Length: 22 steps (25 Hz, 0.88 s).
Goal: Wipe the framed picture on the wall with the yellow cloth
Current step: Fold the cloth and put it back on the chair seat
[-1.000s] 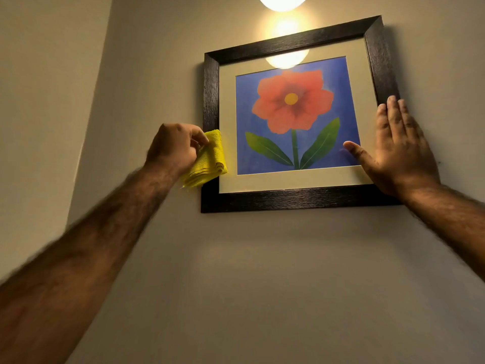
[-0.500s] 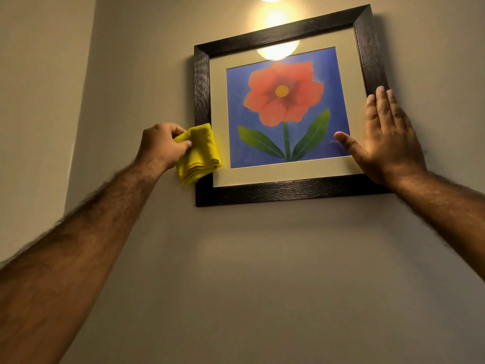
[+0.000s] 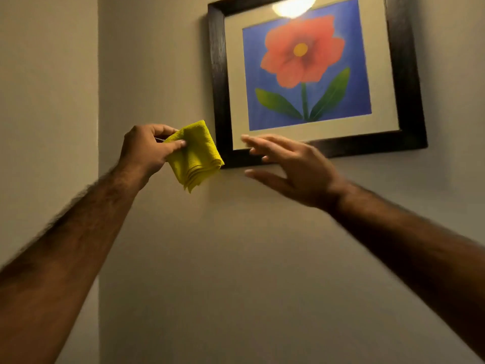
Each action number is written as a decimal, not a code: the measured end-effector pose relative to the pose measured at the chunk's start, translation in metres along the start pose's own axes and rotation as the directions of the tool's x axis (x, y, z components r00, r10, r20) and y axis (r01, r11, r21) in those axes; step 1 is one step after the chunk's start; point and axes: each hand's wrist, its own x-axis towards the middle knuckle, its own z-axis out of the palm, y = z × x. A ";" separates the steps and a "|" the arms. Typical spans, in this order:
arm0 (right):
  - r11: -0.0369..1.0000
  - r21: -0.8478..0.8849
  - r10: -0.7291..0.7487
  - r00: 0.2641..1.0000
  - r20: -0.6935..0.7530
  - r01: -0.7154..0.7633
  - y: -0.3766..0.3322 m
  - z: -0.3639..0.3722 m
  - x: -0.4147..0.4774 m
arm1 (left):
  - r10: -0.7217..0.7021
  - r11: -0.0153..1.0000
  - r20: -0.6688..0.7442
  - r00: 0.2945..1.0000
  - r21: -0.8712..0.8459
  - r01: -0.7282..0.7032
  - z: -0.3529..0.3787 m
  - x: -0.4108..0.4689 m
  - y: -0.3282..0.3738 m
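Note:
A framed picture point(image 3: 405, 82) with a dark frame hangs high on the wall; it shows a red flower on blue, and its top is cut off by the view. My left hand point(image 3: 143, 151) pinches a folded yellow cloth point(image 3: 195, 157) between thumb and fingers, just left of the frame's lower left corner and off the glass. My right hand point(image 3: 294, 168) is blurred, fingers spread and holding nothing, in front of the frame's bottom edge and reaching toward the cloth.
A beige wall point(image 3: 236, 271) fills the view below the picture. A wall corner point(image 3: 98, 101) runs vertically at the left. A lamp's glare point(image 3: 294, 6) reflects on the glass at the top.
My right hand has left the frame's right side and swung left toward the cloth. My left hand has drawn the cloth off the frame's left edge. The view has shifted left and down.

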 end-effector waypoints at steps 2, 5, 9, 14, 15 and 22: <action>0.952 0.229 0.195 0.979 0.065 -0.205 -0.049 0.043 0.014 | -0.057 0.998 0.040 0.998 -0.037 0.059 -0.009 -0.024 -0.017; 0.501 0.464 0.589 0.681 0.436 -0.730 -0.095 0.102 0.029 | -0.151 0.985 0.098 0.984 -0.069 0.158 -0.031 -0.062 -0.049; -0.019 0.530 0.511 0.447 0.734 -0.848 -0.125 0.171 0.022 | -0.287 0.949 0.123 0.950 -0.099 0.300 -0.071 -0.110 -0.099; -0.228 0.443 0.337 0.356 0.872 -0.867 -0.201 0.257 -0.006 | -0.594 0.712 0.201 0.779 -0.320 0.625 -0.132 -0.206 -0.183; -0.263 0.420 0.302 0.339 0.891 -0.869 -0.217 0.273 -0.013 | -0.656 0.635 0.241 0.715 -0.336 0.695 -0.140 -0.229 -0.200; -0.292 0.124 -0.036 0.141 0.989 -0.948 -0.375 0.388 -0.097 | -0.892 0.356 0.141 0.430 -0.369 0.859 -0.209 -0.419 -0.317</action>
